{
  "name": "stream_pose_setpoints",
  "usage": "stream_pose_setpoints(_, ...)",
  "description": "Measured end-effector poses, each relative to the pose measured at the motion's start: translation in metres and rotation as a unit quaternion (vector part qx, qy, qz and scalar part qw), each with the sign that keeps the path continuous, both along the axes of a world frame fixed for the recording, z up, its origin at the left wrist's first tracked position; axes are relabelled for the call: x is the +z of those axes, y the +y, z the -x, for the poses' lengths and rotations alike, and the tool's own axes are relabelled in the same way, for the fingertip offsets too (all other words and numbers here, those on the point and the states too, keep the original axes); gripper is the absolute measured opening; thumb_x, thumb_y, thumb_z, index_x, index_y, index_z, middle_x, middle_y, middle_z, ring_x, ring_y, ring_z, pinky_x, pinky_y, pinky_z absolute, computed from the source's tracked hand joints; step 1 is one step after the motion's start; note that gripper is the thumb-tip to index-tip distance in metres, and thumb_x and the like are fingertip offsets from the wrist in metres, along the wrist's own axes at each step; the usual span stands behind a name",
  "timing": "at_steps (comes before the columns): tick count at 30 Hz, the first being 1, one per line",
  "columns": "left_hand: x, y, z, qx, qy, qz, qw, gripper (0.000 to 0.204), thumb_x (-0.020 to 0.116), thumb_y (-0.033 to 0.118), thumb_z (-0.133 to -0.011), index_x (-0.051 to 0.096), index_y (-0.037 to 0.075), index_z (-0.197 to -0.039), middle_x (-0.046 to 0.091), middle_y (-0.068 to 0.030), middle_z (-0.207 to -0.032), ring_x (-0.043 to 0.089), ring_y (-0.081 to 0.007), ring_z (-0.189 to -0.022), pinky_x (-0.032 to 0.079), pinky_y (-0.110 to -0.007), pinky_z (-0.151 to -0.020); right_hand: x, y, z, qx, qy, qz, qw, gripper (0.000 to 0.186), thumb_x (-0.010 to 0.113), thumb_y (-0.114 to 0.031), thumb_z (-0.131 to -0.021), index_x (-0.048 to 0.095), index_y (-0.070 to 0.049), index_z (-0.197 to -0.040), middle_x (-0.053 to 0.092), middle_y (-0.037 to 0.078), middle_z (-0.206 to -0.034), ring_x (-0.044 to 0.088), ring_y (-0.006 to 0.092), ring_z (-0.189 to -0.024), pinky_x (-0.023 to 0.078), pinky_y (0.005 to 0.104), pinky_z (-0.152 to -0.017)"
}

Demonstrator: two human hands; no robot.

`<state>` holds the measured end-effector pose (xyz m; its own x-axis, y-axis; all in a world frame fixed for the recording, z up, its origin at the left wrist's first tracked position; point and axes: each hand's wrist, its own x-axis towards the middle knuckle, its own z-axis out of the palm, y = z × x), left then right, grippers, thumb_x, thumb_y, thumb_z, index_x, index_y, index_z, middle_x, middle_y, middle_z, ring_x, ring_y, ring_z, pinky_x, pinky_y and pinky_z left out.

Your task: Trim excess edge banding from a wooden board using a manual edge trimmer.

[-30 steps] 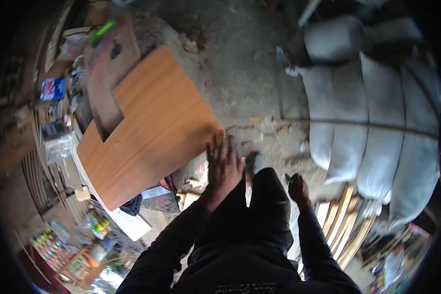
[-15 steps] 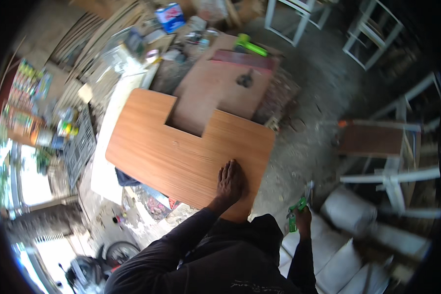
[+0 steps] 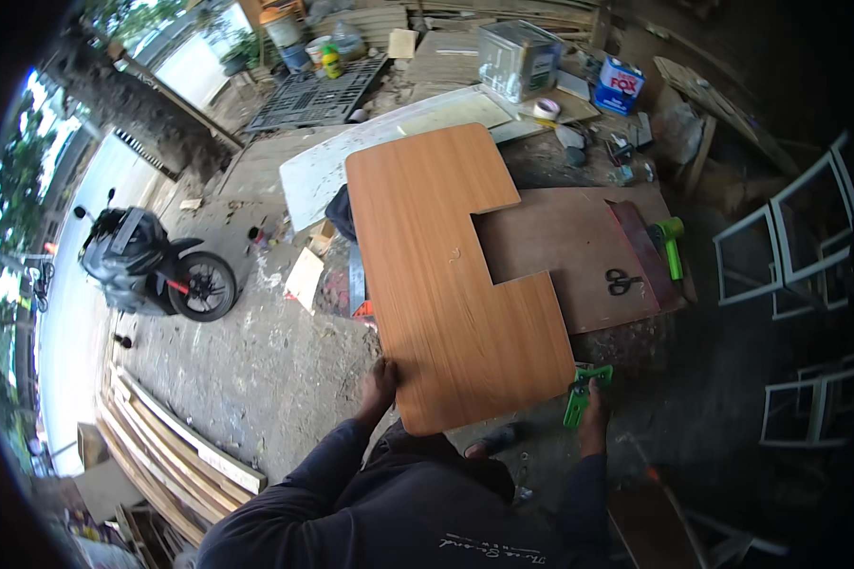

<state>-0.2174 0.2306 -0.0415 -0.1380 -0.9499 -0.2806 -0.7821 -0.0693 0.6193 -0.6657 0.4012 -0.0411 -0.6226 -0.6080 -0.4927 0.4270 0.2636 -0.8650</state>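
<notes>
A wood-grain panel with rounded corners and a rectangular notch in its right side lies in front of me. At its near left edge, my left hand is closed round the rim. My right hand grips a green L-shaped hand tool beside the panel's near right corner. The tool looks to be against that corner or very close to it; contact cannot be made out. Black-handled scissors lie on a brown board that shows through the notch and past the right edge.
Beyond the scissors lie a dark red strip and a bright green tool. A metal tin, a tape roll and a blue-and-white can stand farther back. White frames are on the right, a motorcycle and timber strips left.
The view has turned. My left hand has gone from lying flat on the panel to holding its left edge. My right hand has brought the green tool from beside me to the panel's near right corner.
</notes>
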Motion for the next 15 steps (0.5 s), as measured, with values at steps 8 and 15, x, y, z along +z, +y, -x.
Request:
stream_pose_setpoints(8, -0.032, 0.028, -0.002, 0.377, 0.458, -0.176, 0.785, 0.053, 0.062, 0.038, -0.104, 0.061, -0.002, -0.138, 0.067, -0.015, -0.127, 0.065, -0.0228, -0.109, 0.052, -0.039, -0.091, -0.029, -0.039, 0.025, 0.196, 0.033, -0.054, 0.979, 0.03, 0.068, -0.037, -0.099, 0.068, -0.008, -0.107, 0.067, 0.002, -0.089, 0.066, 0.0113, -0.073, 0.052, 0.0303, -0.063)
stream_pose_setpoints(15, -0.035, 0.034, -0.015, 0.32, 0.507, -0.197, 0.776, 0.047, 0.061, 0.028, -0.105, 0.059, -0.002, -0.14, 0.068, -0.0111, -0.128, 0.065, -0.0196, -0.113, 0.051, -0.035, -0.098, -0.032, -0.05, 0.042, 0.219, 0.054, -0.061, 0.972, 0.033, 0.066, -0.038, -0.1, 0.067, -0.008, -0.112, 0.069, 0.003, -0.093, 0.067, 0.0148, -0.078, 0.053, 0.0327, -0.069)
